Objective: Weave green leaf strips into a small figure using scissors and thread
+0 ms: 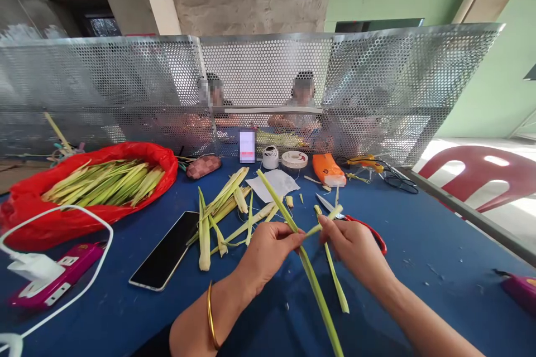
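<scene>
My left hand, a gold bangle on its wrist, pinches a long green palm leaf strip that runs from the table's middle down toward me. My right hand pinches a shorter pale strip that meets the long strip between my hands. Another green strip lies under my right hand. Red-handled scissors rest on the blue table just behind my right hand.
Loose leaf strips and a black phone lie to the left. A red bag of leaves sits far left, with a pink power bank and white cable. Thread spools, an orange box, a perforated metal screen and people stand behind.
</scene>
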The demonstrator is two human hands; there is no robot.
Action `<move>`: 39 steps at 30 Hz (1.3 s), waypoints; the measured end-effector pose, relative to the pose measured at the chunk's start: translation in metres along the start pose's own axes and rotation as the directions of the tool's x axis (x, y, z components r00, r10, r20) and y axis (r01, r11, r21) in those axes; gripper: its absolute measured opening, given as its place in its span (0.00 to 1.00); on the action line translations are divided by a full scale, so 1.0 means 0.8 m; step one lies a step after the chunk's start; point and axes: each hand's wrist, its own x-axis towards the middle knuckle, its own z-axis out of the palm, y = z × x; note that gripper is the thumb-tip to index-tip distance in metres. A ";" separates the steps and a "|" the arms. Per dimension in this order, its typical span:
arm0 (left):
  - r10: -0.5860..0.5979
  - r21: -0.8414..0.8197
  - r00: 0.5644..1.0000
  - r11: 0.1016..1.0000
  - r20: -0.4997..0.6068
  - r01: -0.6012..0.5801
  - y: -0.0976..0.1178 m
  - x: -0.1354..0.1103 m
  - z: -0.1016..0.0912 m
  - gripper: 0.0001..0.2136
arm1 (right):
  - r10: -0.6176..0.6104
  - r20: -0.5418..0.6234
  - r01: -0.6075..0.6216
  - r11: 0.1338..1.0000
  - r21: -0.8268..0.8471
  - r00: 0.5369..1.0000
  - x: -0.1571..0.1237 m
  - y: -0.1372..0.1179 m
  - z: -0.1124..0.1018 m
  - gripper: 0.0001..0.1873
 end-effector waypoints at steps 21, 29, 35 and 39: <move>-0.062 0.077 0.954 0.996 0.293 0.041 -0.011 -0.007 0.013 0.12 | -0.071 0.107 0.032 0.943 0.332 0.992 -0.012 0.001 0.032 0.18; 0.039 -0.140 0.989 0.988 -0.141 -0.059 0.004 0.000 0.006 0.13 | -0.332 -0.002 0.332 0.943 -0.011 0.943 -0.021 -0.008 0.018 0.14; 0.033 -0.205 0.980 0.976 -0.196 -0.074 0.008 0.002 0.001 0.13 | -0.215 0.248 0.209 0.977 0.051 0.944 -0.022 -0.004 0.039 0.19; 0.009 -0.219 0.974 0.974 -0.224 -0.060 -0.003 0.006 0.006 0.14 | -0.369 0.201 0.401 0.904 -0.150 0.908 -0.024 -0.002 0.040 0.16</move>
